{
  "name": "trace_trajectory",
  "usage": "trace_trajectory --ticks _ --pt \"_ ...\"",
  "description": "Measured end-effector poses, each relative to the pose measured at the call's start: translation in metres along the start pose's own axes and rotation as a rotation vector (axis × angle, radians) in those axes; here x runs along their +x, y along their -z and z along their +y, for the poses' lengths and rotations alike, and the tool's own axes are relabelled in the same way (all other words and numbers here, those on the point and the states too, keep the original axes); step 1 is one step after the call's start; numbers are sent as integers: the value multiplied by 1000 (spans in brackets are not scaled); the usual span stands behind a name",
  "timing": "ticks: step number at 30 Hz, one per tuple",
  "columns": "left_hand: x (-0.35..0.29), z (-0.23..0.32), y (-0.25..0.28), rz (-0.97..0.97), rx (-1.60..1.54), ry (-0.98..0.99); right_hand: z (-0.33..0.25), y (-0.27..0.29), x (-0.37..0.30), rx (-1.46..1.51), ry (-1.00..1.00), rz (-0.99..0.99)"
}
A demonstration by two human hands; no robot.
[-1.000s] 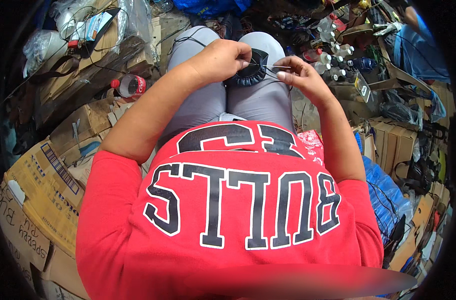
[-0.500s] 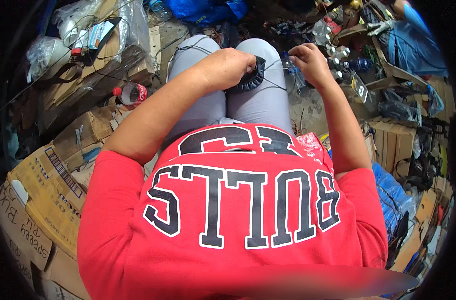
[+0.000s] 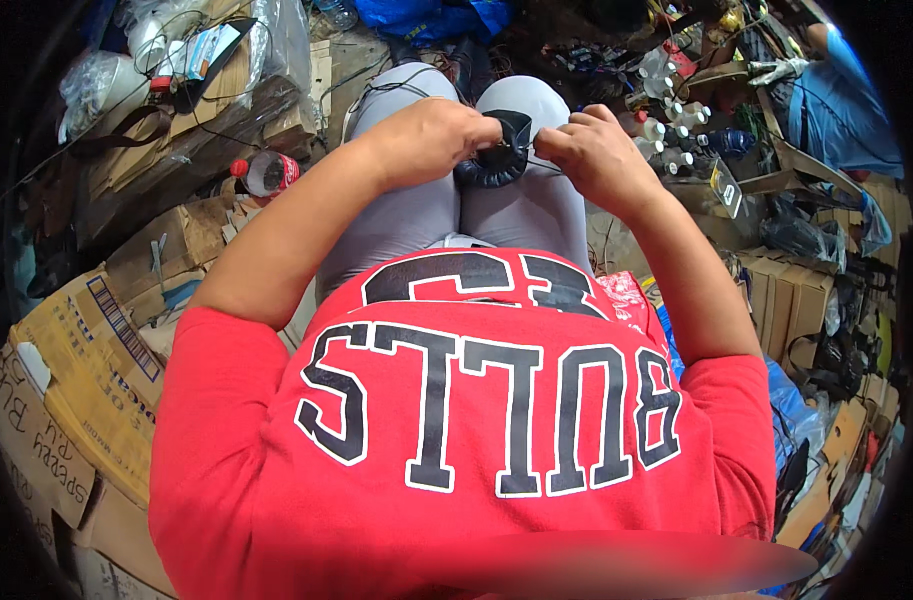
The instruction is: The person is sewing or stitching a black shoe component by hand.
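I seem to be stitching the gathered black piece (image 3: 496, 170) over my thighs (image 3: 521, 215), pinching it in my left hand (image 3: 451, 140). My right hand (image 3: 604, 160) presses its fingertips together beside it, on what I cannot tell; a thread pull would call for a steady left hold. Capped plastic bottles (image 3: 674, 131) sit beyond my right hand, contents unclear.

Cluttered workshop; piled cardboard (image 3: 96, 390); clustered small bottles (image 3: 692, 116)

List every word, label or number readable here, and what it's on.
Wording withheld; texts by place:
Red shirt: black, white-edged letters, upside down; legible.
Yellow carton: print, partly legible.
Brown cardboard: dark handwriting, partly legible.
Red-capped bottle: white lettering, small.
Black card: too small.
Black gathered piece: none seen.
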State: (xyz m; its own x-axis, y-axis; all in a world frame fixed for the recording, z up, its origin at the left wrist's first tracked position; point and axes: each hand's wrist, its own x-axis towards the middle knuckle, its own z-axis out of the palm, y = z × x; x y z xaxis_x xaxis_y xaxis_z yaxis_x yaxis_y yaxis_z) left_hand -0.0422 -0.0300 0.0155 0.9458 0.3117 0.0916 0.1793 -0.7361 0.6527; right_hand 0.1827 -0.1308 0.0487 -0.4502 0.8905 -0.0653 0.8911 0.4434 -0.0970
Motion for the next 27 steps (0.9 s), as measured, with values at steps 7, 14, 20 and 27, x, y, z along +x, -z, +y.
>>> trace_trajectory --ticks 7,14,20,27 --pt "-109 -29 54 374 -171 409 60 -28 -75 761 -678 117" --pt "-29 37 80 420 -869 -361 21 10 6 1863 -53 623" --pt "-38 85 51 -108 -1171 85 -36 27 1 1553 -170 87" --pt "-160 -27 173 560 370 635 91 -25 -152 571 -958 112"
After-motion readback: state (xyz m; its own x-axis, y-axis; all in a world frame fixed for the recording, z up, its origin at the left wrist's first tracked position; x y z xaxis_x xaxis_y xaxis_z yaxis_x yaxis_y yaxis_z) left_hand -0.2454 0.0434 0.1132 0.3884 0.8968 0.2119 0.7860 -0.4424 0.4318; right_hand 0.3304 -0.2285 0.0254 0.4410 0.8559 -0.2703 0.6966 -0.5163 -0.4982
